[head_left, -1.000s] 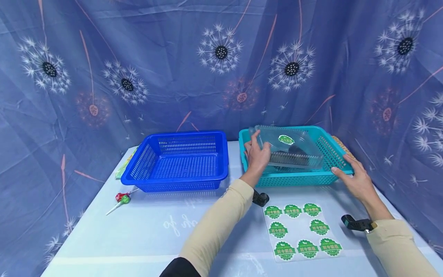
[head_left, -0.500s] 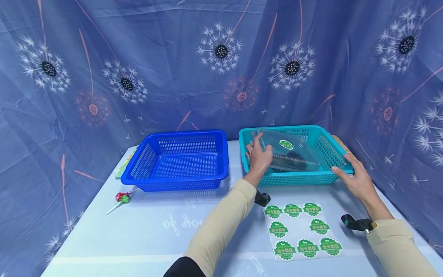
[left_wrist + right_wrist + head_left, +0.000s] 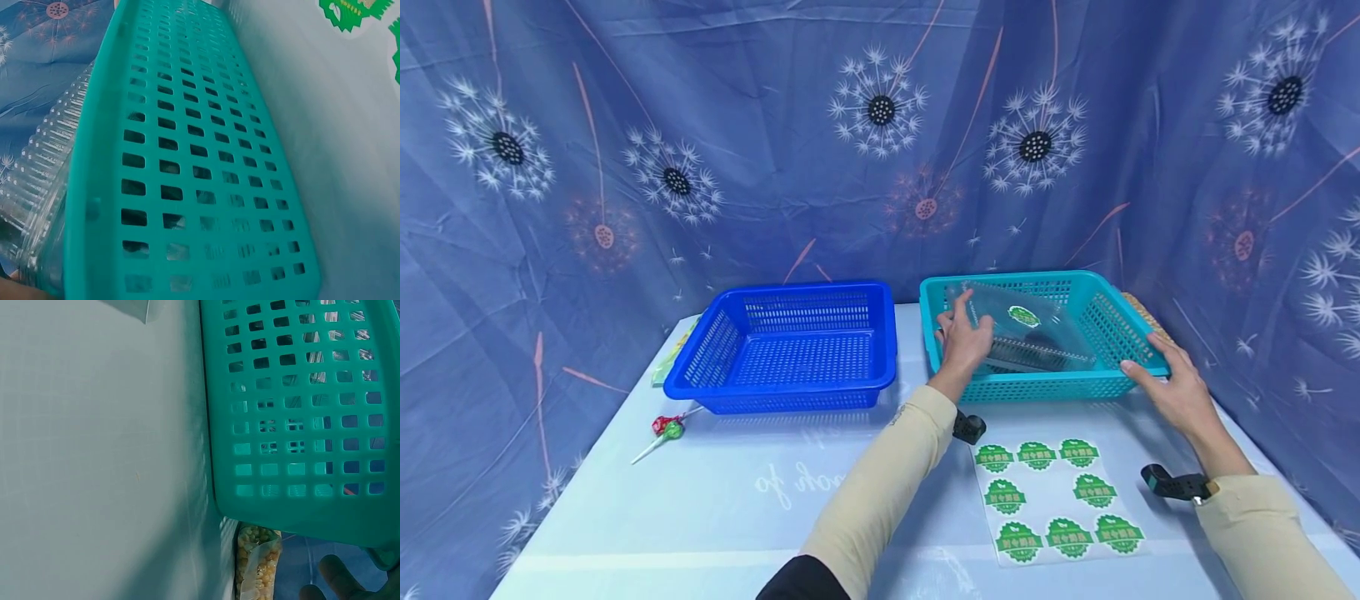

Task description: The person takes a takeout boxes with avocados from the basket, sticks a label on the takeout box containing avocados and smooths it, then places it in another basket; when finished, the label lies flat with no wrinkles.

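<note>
A clear plastic container (image 3: 1063, 333) with a green label (image 3: 1024, 317) on its lid lies tilted inside the teal basket (image 3: 1045, 388). Dark shapes show through it. My left hand (image 3: 964, 340) grips the container's left end, thumb and index finger on top, other fingers partly hidden. In the left wrist view the container's ribbed side (image 3: 47, 165) shows beyond the basket rim (image 3: 97, 187). At the basket's front right corner my right hand (image 3: 1176, 396) holds the rim, thumb at the front and fingers along the side. Its fingertips (image 3: 337, 575) appear beside the corner in the right wrist view.
A blue basket (image 3: 778, 400) stands to the left. Two lollipops, one red (image 3: 662, 424) and one green (image 3: 673, 430), lie before it. A sheet of green stickers (image 3: 1051, 496) lies in front of the teal basket. A clear bag of yellow kernels (image 3: 257, 562) lies beside that basket.
My left hand has lowered the clear container further into the teal basket, moving slightly down and right. The right hand has stayed at the basket corner.
</note>
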Action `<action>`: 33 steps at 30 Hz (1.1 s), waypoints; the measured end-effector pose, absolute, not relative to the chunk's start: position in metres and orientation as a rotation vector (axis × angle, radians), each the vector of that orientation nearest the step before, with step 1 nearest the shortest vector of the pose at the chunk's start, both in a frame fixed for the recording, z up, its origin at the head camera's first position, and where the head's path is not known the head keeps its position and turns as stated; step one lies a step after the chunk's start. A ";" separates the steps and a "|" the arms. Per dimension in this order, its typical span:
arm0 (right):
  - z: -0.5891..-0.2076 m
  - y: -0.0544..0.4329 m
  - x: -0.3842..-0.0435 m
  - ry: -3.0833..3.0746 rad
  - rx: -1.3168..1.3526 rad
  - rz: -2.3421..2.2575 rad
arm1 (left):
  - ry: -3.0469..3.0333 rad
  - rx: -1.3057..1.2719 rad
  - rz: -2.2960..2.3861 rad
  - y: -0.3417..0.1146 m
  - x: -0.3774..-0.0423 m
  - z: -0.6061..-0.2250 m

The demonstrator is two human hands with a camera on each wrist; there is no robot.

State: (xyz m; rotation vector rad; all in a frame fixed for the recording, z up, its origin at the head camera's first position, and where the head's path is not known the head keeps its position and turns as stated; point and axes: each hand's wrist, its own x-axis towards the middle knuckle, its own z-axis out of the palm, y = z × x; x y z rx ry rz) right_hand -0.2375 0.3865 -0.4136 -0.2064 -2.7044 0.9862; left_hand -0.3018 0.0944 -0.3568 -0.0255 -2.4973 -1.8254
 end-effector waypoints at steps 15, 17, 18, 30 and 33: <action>-0.412 0.386 -0.236 -2.685 -0.204 0.983 | -2.711 0.085 -1.656 0.098 -0.304 -0.354; -0.412 0.386 -0.236 -2.687 -0.205 0.980 | -2.725 0.105 -1.632 0.098 -0.305 -0.355; -0.412 0.386 -0.236 -2.688 -0.205 0.979 | -2.728 0.114 -1.624 0.099 -0.305 -0.355; -0.414 0.386 -0.236 -2.687 -0.216 0.979 | -2.673 0.114 -1.683 0.094 -0.304 -0.357; -0.415 0.386 -0.236 -2.684 -0.221 0.973 | -2.658 0.091 -1.701 0.092 -0.303 -0.357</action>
